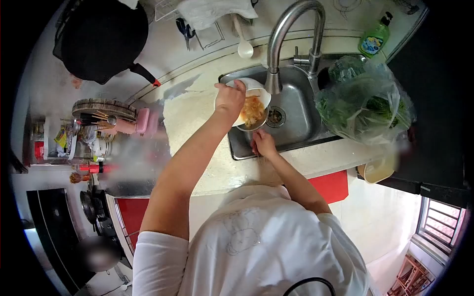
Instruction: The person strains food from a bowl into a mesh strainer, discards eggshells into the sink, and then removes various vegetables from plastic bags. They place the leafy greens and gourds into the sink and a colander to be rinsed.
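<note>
Left hand fingers clamp the tilted white bowl, spilling orange food into a strainer below them, which right hand fingers steady over the sink.

You have a white bowl tipped over a small metal strainer — orange-brown food inside — upper centre of frame, above the sink.

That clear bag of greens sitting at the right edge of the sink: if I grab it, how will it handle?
The bag of greens looks floppy: thin clear plastic, crumpled around loose leaves, so it would probably sag and shift in a grip. It likely weighs little for its bulk, being mostly leaves and air. The film shines and may be slippery, and the bag, perched on the sink rim, could slump into the basin if pushed.
</note>
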### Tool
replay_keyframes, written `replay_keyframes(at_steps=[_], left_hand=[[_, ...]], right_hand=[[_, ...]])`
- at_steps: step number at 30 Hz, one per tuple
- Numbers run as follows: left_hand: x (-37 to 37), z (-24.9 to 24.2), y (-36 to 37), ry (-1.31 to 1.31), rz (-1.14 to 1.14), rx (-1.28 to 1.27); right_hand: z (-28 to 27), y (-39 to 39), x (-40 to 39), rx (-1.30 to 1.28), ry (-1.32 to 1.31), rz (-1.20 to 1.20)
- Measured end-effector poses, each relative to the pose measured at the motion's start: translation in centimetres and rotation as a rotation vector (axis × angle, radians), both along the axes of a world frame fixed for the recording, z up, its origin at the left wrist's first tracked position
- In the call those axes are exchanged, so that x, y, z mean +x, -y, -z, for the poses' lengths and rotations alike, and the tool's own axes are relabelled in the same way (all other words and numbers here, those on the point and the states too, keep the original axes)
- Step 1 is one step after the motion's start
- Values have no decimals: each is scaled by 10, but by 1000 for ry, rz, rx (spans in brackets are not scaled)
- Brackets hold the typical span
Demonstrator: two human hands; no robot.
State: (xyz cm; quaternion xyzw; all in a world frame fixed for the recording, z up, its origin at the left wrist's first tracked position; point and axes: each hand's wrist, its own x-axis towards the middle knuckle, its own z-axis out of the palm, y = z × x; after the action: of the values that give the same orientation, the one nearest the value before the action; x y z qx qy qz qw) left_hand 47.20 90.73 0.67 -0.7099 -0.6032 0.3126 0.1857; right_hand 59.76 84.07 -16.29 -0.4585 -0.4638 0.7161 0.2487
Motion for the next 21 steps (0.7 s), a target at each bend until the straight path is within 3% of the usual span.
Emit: replay_keyframes(at_steps=[5,8,14,21], left_hand=[[15,-6,-7,-130,74,-82],[10,-2,-12,-139,97,-66],[1,-12,-15,-131,54,-51],[9,-28,-22,-145,7,-80]], right_hand=[[22,-24,2,45,-1,-6],[30,-34,5,-108,-102,-30],[38,-53,20,-377,-58,-175],[44,-64,28,-272,-83,-275]])
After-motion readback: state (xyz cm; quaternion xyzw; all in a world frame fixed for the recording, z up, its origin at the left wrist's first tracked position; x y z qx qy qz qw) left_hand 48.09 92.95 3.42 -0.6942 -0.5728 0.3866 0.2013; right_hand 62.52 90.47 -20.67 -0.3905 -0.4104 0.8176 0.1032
